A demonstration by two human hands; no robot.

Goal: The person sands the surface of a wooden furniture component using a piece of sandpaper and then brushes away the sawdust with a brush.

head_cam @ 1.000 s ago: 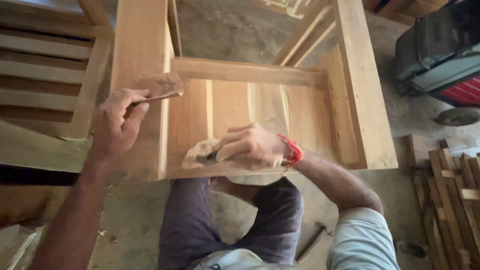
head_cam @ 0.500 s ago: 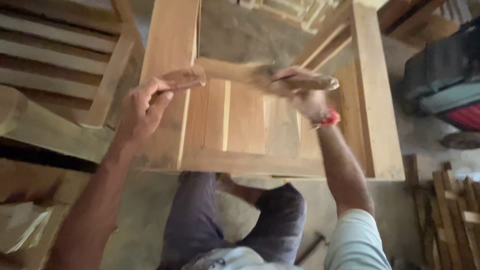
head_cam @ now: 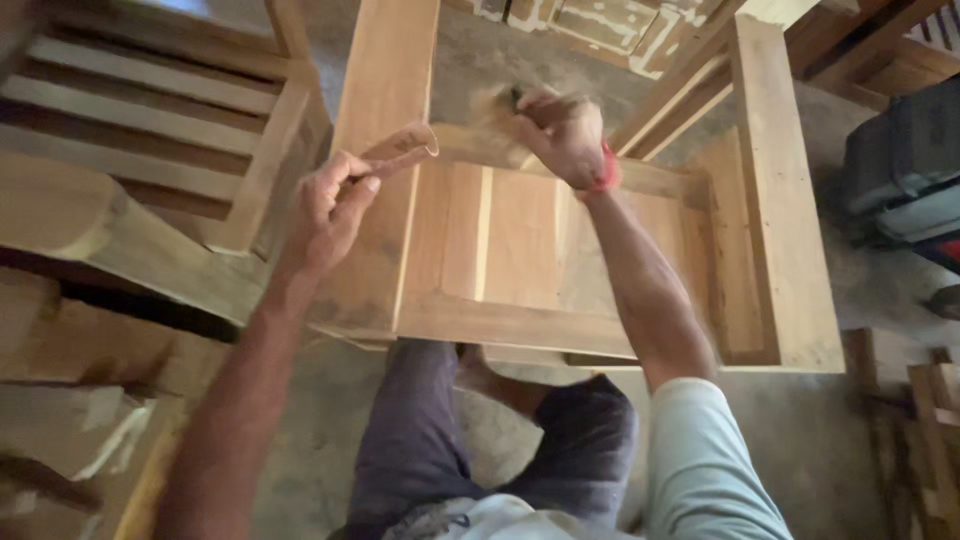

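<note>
Now the left hand (head_cam: 330, 215) pinches a curled strip of brown sandpaper (head_cam: 405, 152) between thumb and fingers, the strip sticking up beyond the fingertips and lying against the broad wooden armrest board (head_cam: 385, 110) of a chair frame (head_cam: 770, 200). Across from it, the right hand (head_cam: 560, 130), with a red band at the wrist, is closed around a small pale wad, too blurred to identify, and presses it onto the back rail (head_cam: 650, 175) of the frame. Between the two hands and nearer the person lie the seat boards (head_cam: 500, 240). Left of the left hand sits a slatted wooden frame (head_cam: 150, 110).
</note>
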